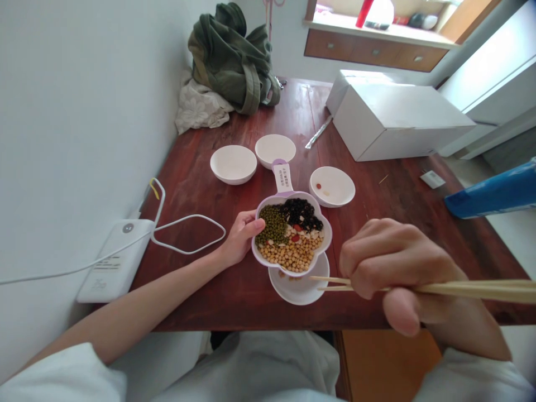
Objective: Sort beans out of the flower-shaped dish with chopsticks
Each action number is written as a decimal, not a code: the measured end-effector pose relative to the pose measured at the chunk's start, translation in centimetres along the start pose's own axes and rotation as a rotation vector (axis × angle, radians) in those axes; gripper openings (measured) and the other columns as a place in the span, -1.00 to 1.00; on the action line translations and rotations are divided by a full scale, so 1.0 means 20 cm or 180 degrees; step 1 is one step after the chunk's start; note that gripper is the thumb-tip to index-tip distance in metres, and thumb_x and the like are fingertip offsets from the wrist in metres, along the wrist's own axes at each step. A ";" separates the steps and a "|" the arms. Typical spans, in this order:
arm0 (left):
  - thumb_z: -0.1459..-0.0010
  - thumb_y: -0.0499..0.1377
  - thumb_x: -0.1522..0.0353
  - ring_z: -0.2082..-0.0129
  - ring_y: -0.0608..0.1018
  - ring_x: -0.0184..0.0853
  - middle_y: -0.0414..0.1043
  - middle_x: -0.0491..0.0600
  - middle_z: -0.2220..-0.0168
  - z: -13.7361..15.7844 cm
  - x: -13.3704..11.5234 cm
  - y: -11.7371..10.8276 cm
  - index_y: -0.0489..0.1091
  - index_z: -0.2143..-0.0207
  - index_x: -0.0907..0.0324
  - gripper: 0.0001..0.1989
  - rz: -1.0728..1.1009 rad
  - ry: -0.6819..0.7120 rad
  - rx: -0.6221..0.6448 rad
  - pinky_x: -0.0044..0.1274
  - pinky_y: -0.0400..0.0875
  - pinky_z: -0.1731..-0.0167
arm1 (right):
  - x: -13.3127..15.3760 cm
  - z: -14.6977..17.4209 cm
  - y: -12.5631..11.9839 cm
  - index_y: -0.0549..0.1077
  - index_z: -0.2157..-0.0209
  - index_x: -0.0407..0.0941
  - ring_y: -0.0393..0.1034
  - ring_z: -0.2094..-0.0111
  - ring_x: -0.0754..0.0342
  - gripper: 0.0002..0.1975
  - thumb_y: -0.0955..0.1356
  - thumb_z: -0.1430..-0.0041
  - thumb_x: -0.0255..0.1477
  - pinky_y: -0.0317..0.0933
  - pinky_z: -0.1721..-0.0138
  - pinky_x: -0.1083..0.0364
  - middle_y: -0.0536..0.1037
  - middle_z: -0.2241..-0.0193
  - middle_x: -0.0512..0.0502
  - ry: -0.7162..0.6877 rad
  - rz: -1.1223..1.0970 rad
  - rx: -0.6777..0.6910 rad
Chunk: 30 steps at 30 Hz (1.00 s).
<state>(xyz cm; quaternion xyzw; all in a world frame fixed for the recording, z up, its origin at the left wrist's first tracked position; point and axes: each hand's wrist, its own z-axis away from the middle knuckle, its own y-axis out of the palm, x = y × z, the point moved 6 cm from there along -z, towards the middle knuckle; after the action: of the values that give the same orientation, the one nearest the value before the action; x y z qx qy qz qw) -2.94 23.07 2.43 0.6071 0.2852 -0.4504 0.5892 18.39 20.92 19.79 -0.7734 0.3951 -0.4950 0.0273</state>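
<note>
The box [408, 109] is brightly lit at upper right, the table [302, 106] is streaked with glare, edges are stretched.

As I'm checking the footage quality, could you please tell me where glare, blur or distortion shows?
Head view: bright glare on the white box's far top edge, sheen on the table's far end; the right hand looks slightly blurred; the outer edges seem stretched, wide-angle fashion.

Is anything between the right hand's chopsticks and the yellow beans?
Only the purple-edged dish's near rim appears between the chopsticks, held in the right hand, and the yellow beans; nothing else visible.
</note>
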 end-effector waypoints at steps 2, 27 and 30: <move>-0.01 0.58 -0.11 0.19 0.81 0.08 0.76 0.16 0.27 0.00 0.00 0.00 0.70 0.29 0.25 -0.41 0.0061 0.0045 -0.0063 -0.25 0.74 0.15 | 0.01 0.02 0.03 0.31 0.47 -0.05 0.16 0.62 0.19 -0.44 0.35 -0.63 -0.06 -0.01 0.57 0.06 0.31 0.59 0.08 -0.0078 0.0082 -0.0052; -0.02 0.59 -0.08 0.00 0.79 0.15 0.79 0.17 0.15 -0.02 -0.02 -0.02 0.70 0.20 0.25 -0.42 0.0517 0.0167 -0.0601 -0.14 0.71 -0.10 | -0.25 0.33 0.11 0.40 0.50 -0.06 0.34 0.66 0.10 -0.37 0.25 -0.64 -0.01 0.03 0.62 0.07 0.43 0.62 -0.02 -0.0098 0.0471 -0.1259; -0.03 0.58 -0.07 -0.02 0.78 0.17 0.79 0.18 0.13 -0.02 -0.02 -0.02 0.70 0.19 0.26 -0.42 0.0503 0.0165 -0.0599 -0.13 0.70 -0.10 | -0.25 0.33 0.11 0.39 0.48 -0.05 0.31 0.65 0.10 -0.41 0.24 -0.66 -0.06 0.01 0.61 0.05 0.42 0.60 -0.01 -0.0125 0.0563 -0.1090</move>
<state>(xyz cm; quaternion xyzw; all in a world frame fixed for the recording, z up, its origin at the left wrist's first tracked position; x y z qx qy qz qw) -3.45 23.62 2.51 0.5812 0.2926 -0.3580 0.6697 21.39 20.29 11.77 -0.7385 0.5395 -0.4010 -0.0536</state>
